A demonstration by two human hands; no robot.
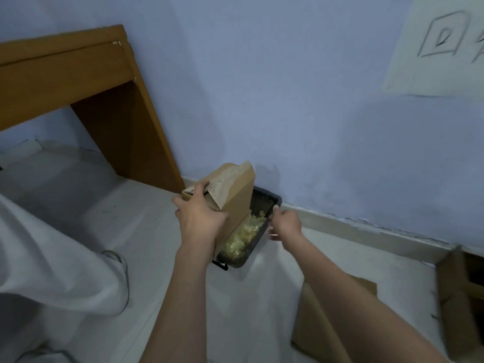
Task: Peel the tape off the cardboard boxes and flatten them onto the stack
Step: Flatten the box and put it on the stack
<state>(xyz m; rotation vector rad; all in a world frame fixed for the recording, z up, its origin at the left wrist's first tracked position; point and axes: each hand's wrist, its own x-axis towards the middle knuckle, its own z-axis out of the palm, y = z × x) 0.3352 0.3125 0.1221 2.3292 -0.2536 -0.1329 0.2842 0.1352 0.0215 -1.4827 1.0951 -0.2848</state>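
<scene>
My left hand (200, 217) grips a small brown cardboard box (235, 195) and holds it tilted above a black bin (264, 203) that stands against the wall. Crumpled clear tape (245, 234) fills the bin. My right hand (284, 224) hovers over the bin's right edge with its fingers pinched; a thin pale strip seems to hang from them, but blur makes it unclear. Flattened cardboard (337, 305) lies on the floor under my right forearm.
A wooden desk (78, 82) stands at the left against the blue wall. Another open cardboard box (461, 292) sits at the right edge. A person's grey trouser leg and shoe (115, 260) are at the left on the pale floor.
</scene>
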